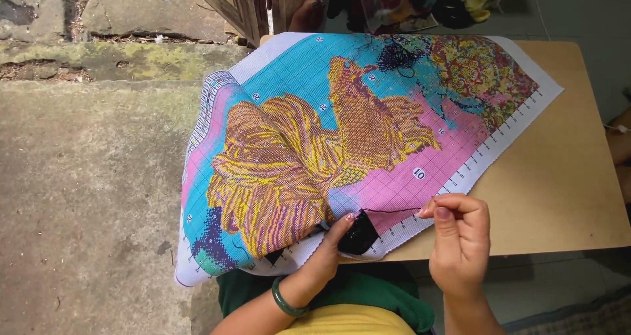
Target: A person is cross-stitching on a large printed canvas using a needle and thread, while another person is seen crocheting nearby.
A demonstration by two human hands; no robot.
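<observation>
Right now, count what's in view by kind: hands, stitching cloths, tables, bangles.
Hands: 2, the left hand gripping the cloth edge, the right hand pinching a black thread
Cross-stitch cloth: 1
Wooden table: 1
Green bangle: 1
Total: 5

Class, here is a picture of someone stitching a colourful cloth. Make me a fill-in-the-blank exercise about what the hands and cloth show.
1. The right hand pinches a thin black ____.
2. The left hand grips the embroidery cloth beside a stitched patch coloured ____.
3. A green bangle sits on the ____ wrist.

Missing words: thread; black; left
</observation>
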